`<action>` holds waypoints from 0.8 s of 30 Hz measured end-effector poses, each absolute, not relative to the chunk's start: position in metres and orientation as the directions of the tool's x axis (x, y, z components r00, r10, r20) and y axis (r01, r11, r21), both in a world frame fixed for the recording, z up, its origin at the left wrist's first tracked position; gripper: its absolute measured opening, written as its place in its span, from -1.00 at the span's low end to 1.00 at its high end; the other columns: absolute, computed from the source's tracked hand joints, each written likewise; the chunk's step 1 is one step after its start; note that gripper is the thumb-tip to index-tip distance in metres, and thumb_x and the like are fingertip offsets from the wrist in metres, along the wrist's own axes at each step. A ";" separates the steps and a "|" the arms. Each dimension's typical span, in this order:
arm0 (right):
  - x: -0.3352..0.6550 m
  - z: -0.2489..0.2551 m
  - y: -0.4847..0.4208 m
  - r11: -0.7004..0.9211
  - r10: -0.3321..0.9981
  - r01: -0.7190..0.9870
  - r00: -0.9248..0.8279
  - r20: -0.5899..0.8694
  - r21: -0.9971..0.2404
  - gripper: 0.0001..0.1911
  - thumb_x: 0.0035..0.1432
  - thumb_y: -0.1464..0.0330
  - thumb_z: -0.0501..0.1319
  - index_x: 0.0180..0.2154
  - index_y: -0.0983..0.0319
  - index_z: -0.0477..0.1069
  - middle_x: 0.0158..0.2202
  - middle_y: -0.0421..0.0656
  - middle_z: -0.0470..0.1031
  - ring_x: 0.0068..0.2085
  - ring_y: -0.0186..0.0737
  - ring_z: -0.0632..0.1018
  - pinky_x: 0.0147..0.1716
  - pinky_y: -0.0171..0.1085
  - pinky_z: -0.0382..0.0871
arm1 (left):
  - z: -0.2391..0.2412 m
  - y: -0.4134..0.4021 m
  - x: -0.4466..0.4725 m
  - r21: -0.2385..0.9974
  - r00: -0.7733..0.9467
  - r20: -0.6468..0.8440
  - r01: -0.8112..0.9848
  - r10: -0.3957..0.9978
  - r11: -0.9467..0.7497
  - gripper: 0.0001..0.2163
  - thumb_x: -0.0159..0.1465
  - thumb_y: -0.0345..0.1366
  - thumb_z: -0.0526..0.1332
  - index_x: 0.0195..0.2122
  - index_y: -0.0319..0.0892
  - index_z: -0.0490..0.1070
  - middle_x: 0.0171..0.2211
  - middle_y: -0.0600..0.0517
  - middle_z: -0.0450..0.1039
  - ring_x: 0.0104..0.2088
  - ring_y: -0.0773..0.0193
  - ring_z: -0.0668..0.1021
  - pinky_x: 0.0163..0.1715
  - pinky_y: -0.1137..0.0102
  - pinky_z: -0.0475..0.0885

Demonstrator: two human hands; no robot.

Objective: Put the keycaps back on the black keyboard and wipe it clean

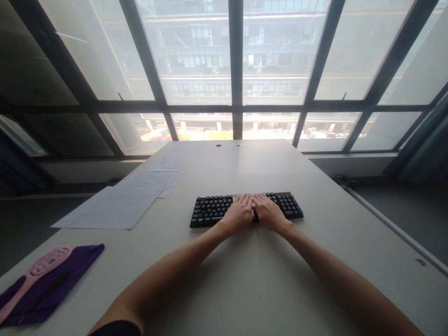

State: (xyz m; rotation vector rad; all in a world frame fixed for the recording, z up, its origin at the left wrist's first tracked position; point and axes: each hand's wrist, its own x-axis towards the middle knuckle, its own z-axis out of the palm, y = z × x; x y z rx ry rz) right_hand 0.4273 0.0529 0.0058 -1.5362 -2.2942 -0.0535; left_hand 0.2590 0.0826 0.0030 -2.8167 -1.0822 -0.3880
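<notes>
A black keyboard (210, 210) lies on the white table (245, 280), a little beyond its middle. My left hand (240, 212) rests flat on the keys at the keyboard's centre, fingers stretched forward. My right hand (268, 211) lies right beside it, also flat on the keys, fingertips nearly touching those of the left. Neither hand holds anything. Both forearms reach forward across the table.
Several sheets of paper (115, 205) lie on the left part of the table. At the near left corner a pink brush-like tool (38, 268) rests on a purple cloth (59, 280). Big windows (231, 70) stand behind the table's far edge.
</notes>
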 end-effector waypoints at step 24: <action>0.426 0.025 0.032 0.319 0.922 0.934 -0.265 0.283 -0.164 -0.65 0.41 0.40 0.02 0.05 0.23 0.52 0.08 -0.02 0.57 0.06 -0.16 0.58 0.04 -0.29 0.40 | 0.001 0.061 0.256 0.017 0.746 0.321 0.611 0.583 -0.791 -0.47 0.31 -0.30 0.24 0.25 -0.48 0.25 0.28 -0.44 0.26 0.32 -0.12 0.32 0.33 0.05 0.21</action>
